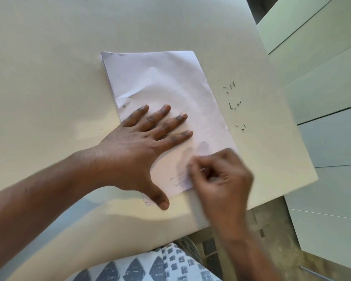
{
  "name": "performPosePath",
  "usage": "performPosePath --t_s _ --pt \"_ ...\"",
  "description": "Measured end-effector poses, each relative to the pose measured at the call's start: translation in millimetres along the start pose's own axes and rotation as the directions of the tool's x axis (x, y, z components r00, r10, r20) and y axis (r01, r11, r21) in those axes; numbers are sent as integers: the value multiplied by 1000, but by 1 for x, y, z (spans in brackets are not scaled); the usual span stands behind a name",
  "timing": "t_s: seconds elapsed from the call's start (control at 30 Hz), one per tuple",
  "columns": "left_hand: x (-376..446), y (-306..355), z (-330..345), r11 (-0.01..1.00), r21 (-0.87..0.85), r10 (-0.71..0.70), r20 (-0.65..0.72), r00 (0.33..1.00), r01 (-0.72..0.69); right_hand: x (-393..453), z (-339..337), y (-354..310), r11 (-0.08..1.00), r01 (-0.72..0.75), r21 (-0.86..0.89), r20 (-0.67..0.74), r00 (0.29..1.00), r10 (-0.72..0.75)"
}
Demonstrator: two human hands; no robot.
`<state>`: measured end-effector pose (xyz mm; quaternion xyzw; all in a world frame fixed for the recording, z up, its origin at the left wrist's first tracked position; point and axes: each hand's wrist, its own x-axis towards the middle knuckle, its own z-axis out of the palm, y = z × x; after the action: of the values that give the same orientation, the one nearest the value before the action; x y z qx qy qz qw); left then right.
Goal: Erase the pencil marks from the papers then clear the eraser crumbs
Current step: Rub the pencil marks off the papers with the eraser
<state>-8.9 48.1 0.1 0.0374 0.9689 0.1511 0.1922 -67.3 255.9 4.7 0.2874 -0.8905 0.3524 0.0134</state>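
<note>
Table (49,57): papers (160,88) under left hand (134,155), beside right hand (221,179).

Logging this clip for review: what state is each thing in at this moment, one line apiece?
Left hand: flat, fingers spread, pressing the paper stack.
Right hand: curled, motion-blurred; eraser not visible.
Paper stack: flat on table, creased.
Pencil marks: smudged, still visible.
Eraser crumbs: scattered on table.
</note>
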Motion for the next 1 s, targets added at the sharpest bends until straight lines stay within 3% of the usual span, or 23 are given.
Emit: performPosePath --t_s 0.1,0.23,0.3,0.43,0.5,0.63,0.7,0.87,1.0 --pt "0 0 1 1000 1 -4 -8 1000 4 -18 13 -15 994 65 82 109 991 -74" --pt "0 -2 0 1000 -22 15 -5 1000 -16 18 -23 30 994 -93 -56 -68 994 90" --pt "0 -2 -1 1000 -16 11 -2 1000 -11 22 -27 29 991 -104 -82 -113 989 94" --pt "0 0 2 1000 2 -8 -13 1000 8 -17 10 -19 994 76 82 102 991 -84" --pt "0 0 2 1000 5 -5 -13 1000 5 -19 13 -16 992 70 101 144 986 -84" --pt "-1 -1 -1 1000 -11 6 -1 1000 -6 15 -21 28 996 -90 -14 -65 994 89" --pt "0 -1 0 1000 -11 6 -7 1000 -6 15 -23 25 995 -96 -36 -110 990 92" --pt "1 1 2 1000 10 -12 -21 1000 12 -21 13 -17 988 69 137 138 987 -88" --pt "0 0 0 1000 -9 0 2 1000 0 11 -19 26 993 -105 56 -51 993 108"
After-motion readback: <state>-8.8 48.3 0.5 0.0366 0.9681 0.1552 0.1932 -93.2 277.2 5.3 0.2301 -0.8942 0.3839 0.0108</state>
